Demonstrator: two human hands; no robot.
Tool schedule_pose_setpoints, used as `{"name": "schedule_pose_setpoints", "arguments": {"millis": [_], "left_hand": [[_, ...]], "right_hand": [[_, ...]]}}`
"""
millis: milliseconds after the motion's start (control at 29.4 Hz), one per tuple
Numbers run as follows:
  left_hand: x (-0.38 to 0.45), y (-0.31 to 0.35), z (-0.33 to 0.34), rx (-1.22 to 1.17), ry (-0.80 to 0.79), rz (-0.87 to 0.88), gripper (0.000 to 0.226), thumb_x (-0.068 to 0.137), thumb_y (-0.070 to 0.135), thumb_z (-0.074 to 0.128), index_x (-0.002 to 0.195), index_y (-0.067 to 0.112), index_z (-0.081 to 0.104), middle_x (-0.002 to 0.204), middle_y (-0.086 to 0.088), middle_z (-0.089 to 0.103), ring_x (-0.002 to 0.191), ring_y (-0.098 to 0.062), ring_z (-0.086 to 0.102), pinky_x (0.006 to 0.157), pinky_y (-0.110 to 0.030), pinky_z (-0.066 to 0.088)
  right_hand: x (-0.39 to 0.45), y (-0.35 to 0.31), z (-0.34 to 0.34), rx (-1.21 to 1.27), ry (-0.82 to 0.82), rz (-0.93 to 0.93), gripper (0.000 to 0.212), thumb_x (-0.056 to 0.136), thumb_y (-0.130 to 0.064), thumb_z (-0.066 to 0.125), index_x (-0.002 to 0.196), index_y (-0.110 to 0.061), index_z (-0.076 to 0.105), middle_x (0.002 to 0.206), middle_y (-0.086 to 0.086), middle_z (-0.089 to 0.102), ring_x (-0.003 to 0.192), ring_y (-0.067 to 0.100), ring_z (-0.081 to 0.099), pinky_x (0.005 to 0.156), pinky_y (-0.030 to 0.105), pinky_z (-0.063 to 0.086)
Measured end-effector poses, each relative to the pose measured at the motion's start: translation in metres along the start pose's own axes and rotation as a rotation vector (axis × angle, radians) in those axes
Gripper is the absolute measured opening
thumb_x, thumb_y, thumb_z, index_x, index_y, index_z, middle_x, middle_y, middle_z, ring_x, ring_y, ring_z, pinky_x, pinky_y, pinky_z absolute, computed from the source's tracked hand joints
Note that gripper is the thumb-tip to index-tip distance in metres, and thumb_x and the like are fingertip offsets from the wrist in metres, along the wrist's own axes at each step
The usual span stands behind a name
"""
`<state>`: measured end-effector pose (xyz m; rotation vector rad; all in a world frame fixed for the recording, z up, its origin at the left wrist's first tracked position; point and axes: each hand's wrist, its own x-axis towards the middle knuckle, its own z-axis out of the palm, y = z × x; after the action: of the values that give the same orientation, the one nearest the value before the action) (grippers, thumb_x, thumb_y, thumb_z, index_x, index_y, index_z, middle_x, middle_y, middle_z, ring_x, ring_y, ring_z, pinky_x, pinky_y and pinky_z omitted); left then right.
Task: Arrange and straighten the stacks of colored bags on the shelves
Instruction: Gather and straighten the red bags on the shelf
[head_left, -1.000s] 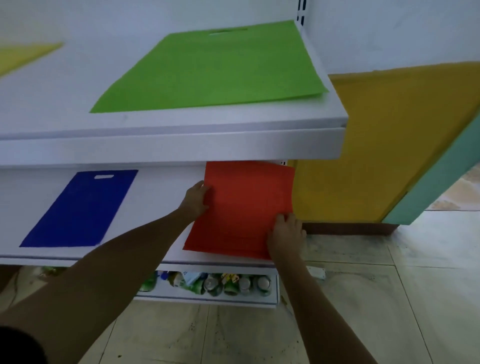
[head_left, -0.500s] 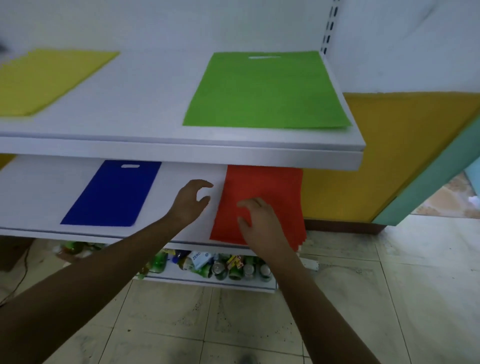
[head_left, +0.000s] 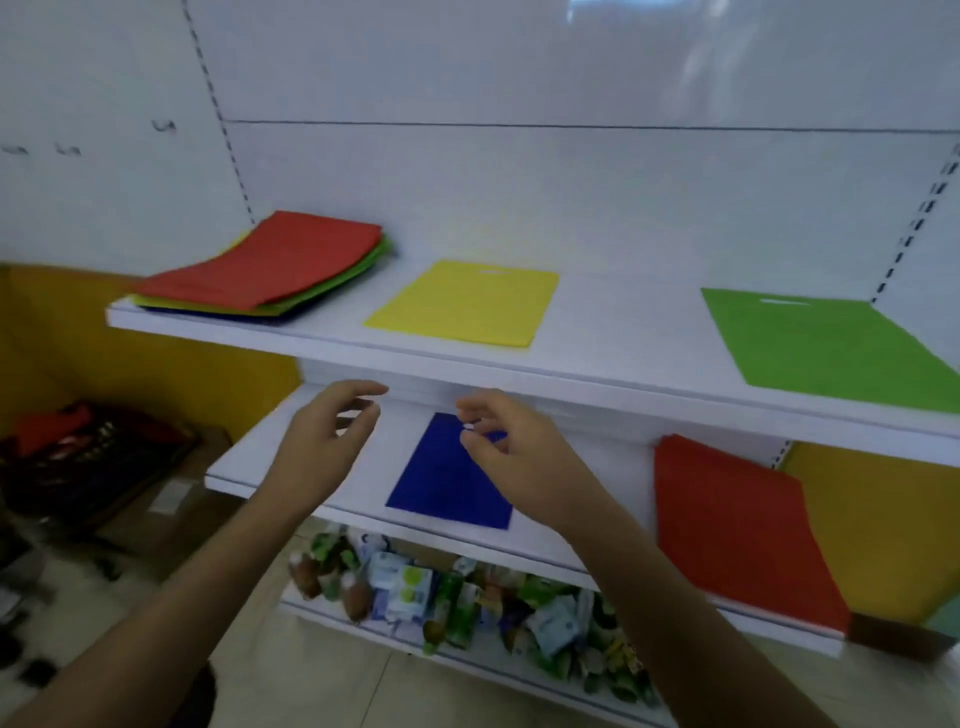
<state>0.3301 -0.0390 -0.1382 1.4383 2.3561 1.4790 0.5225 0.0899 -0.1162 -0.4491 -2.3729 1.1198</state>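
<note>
Though near, blue bag (head_left: 447, 478) ungripped

— What's different from a second ago?

— Both hands have let go of the red bag (head_left: 737, 530). The left hand (head_left: 324, 441) and right hand (head_left: 511, 447) now hang in the air with loosely curled fingers, in front of the blue bag (head_left: 447, 483), holding nothing.

— And the view?

— It has swung left and up. The red bag now sits off to the right, and a mixed stack (head_left: 270, 265) topped in red has come into sight on the upper shelf (head_left: 597, 358), beside the yellow bag (head_left: 462, 304).
</note>
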Motion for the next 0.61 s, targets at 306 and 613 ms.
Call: {"name": "schedule_pose_setpoints", "arguments": {"millis": [306,613], "left_hand": [[0.008,-0.03,-0.177,-0.056,0.168,0.044,0.023,0.096,0.015,0.051,0.112,0.026,0.063,0.11,0.014,0.062,0.105,0.002,0.055,0.079,-0.017,0.042],[0.108,-0.112,-0.224,-0.022,0.19,0.039,0.024,0.097,0.02,0.049,0.114,0.029,0.061,0.117,0.014,0.061,0.111,0.0,0.053,0.084,-0.014,0.039]], "right_hand": [[0.07,-0.104,0.085,-0.085,-0.03,-0.123,0.037,0.096,-0.028,0.05,0.132,-0.029,0.043,0.119,-0.015,0.055,0.108,0.001,0.05,0.092,0.03,0.048],[0.216,-0.095,0.134,-0.201,-0.032,-0.074,0.052,0.094,-0.04,0.048,0.142,-0.025,0.031,0.134,-0.006,0.047,0.105,0.01,0.056,0.09,0.029,0.046]]}}
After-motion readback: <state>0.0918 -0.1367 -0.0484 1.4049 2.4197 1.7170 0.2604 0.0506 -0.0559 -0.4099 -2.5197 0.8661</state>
